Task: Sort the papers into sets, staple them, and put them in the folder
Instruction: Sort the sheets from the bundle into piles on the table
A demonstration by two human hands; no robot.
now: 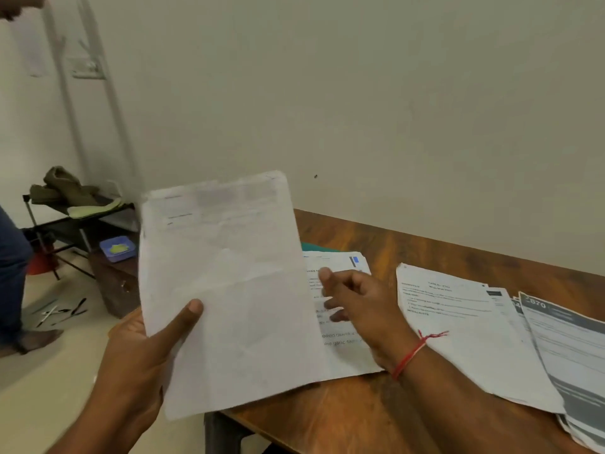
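At centre frame, the left hand [140, 348] holds a sheaf of papers [226, 290] upright and slightly tilted, above the left end of the wooden table [360, 421]. The thumb presses on the front face near the lower left corner. The other fingers are hidden behind the sheaf, so the grip reads as a pinch between thumb and fingers. The front page is pale and its print is too blurred to read.

Right of centre, the right hand [357, 303] is over a printed sheet [343, 352] that lies flat on the table, partly covered by the sheaf. Its fingers are loosely bent and slightly apart, thumb raised, holding nothing. Whether the fingertips touch the sheet cannot be told. A red thread [411, 355] circles the wrist.

At right, a stack of printed pages [458, 339] lies flat on the table, and beside it, overlapping at the right edge of the frame, lie grey-banded sheets [573, 355]. A green strip [314, 247] shows behind the printed sheet — what it belongs to cannot be told.

At left of frame, on the floor side: a black rack [49, 224] carrying shoes [65, 188], a blue tray [118, 249], and another person's leg [13, 267] at the frame edge.
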